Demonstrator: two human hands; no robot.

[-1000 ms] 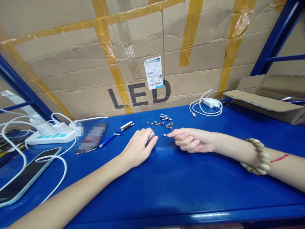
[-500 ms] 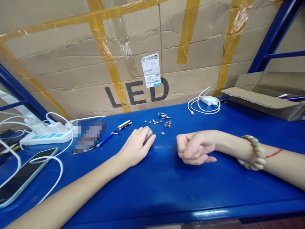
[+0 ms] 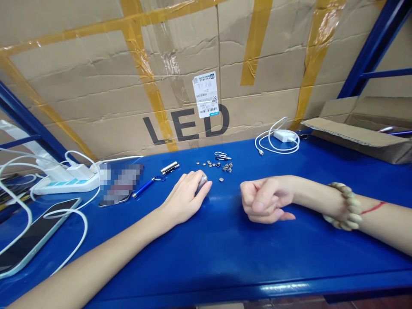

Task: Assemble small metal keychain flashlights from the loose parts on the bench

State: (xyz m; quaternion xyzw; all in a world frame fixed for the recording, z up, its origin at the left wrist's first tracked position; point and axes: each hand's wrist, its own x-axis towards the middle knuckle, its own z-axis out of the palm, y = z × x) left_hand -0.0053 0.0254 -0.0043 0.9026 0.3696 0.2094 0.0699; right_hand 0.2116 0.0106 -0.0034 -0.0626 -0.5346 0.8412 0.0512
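From where I stood, the silvery piece (image 3: 202, 182) looked smooth and rounded, though only a sliver of it showed between the thumb and forefinger of the left hand (image 3: 186, 196). That grip was closed in around it, back of the hand upward, the forearm slanting in from the near left over the blue tabletop (image 3: 206, 257). Just to the right of those fingertips lay a small round disc (image 3: 221, 180), flat and dull silver, touched by neither hand. A little beyond the grip more little discs (image 3: 210, 164) were scattered, with a cluster of tiny metal pieces (image 3: 227, 168) to their right and a silver clip (image 3: 223, 158) behind. A shiny tube (image 3: 170, 168) lay beyond the left knuckles, and a slim blue tube (image 3: 143, 188) to their left. Well apart on the other side, the right hand (image 3: 267, 200) was folded into a loose fist, thumb lying over the bent fingers; whether it had hold of anything, I could not tell
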